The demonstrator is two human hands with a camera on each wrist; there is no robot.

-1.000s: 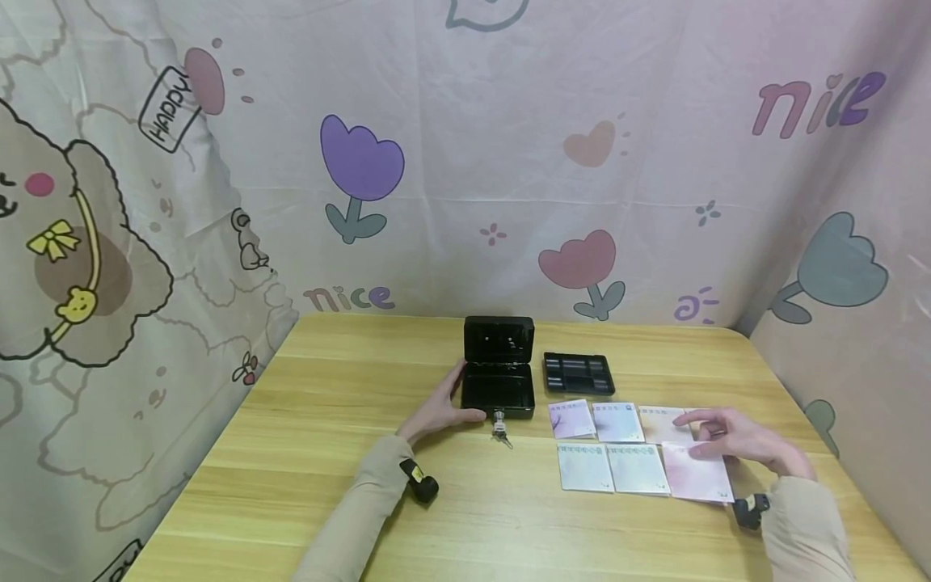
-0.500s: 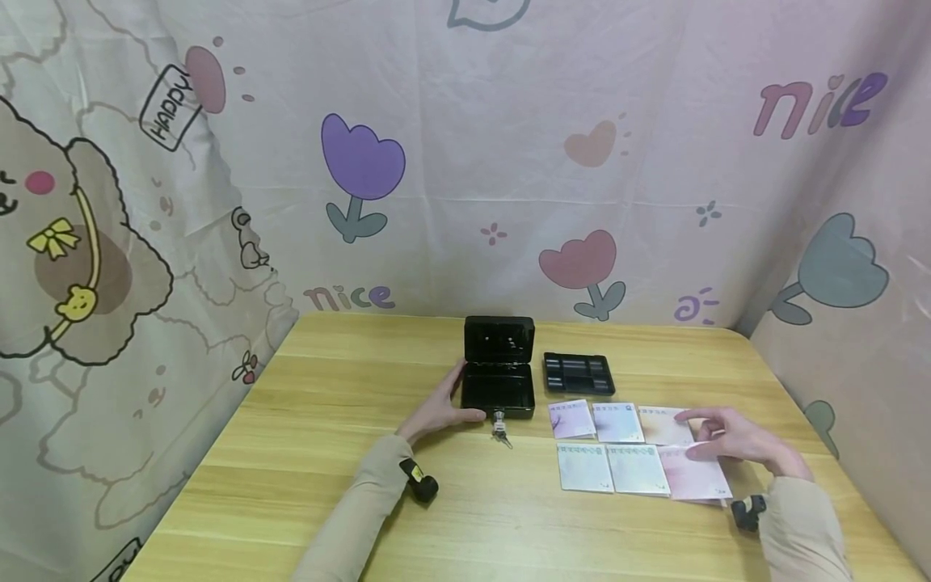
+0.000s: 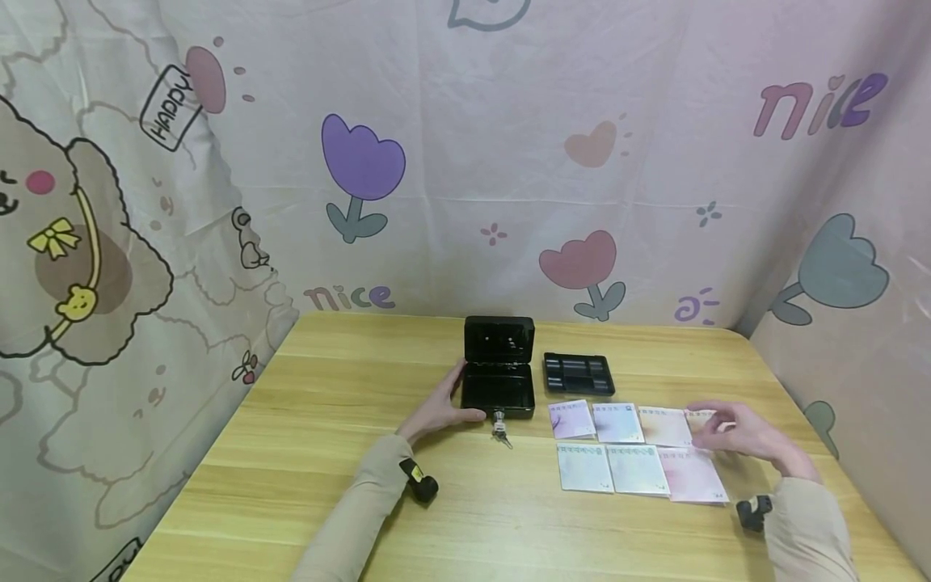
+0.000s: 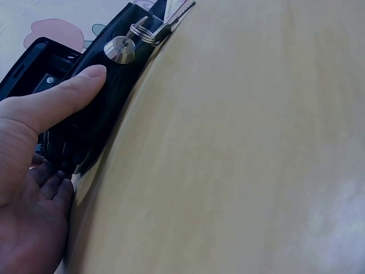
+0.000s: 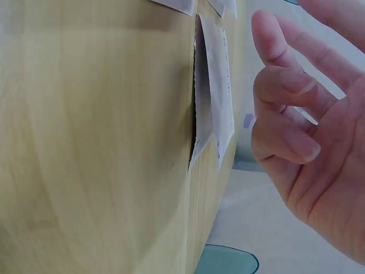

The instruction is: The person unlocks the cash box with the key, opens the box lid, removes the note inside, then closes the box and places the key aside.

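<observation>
A black cash box [image 3: 498,390] stands on the table, lid up, with keys [image 3: 501,437] hanging from its front lock. My left hand [image 3: 440,411] grips its front left corner; in the left wrist view the thumb presses the front face near the lock cylinder [image 4: 120,50]. Two rows of pastel folded paper notes lie at the right: purple [image 3: 571,419], blue [image 3: 617,423] and orange [image 3: 663,427] behind, two pale green [image 3: 585,467] and a pink one [image 3: 692,477] in front. My right hand [image 3: 745,431] is over another note [image 3: 700,420] at the back row's right end, fingers loosely bent, nothing held.
A black compartment tray [image 3: 579,374] lies right of the cash box, behind the notes. A light wooden table [image 3: 305,380] carries everything. Patterned cloth [image 3: 473,186] hangs at the back and both sides.
My right hand has come off the pink note and shifted right, showing more of the back row. The pink note lies slightly further left. My left hand and the cash box stay put.
</observation>
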